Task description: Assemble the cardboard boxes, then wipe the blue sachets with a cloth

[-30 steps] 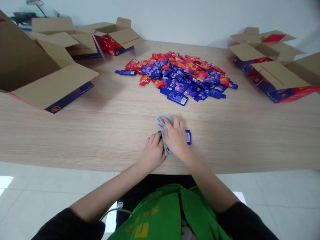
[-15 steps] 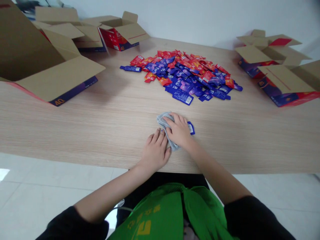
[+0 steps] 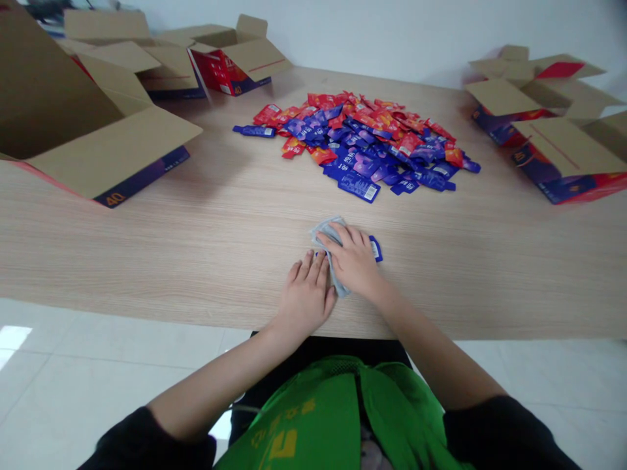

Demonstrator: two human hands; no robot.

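Observation:
My right hand (image 3: pixel 353 258) presses a folded grey cloth (image 3: pixel 337 282) onto a blue sachet (image 3: pixel 375 249). The sachet lies flat on the table, and its printed end sticks out to the right of that hand; most of it is hidden under the cloth and hand. My left hand (image 3: pixel 306 287) lies flat with fingers stretched out, its fingertips at the sachet's left end beside the cloth. Further back, a heap of red and blue sachets (image 3: pixel 365 166) is spread over the table.
Open cardboard boxes stand around the wooden table (image 3: pixel 196 261): a large box (image 3: pixel 142 153) at the left, a red and blue box (image 3: pixel 223 72) behind it, and more at the right, including a near box (image 3: pixel 563 153). The table's front edge is close to my body.
My right hand and the cloth have shifted slightly to the right over the sachet. The left hand stays in place. The camera view has tilted a little.

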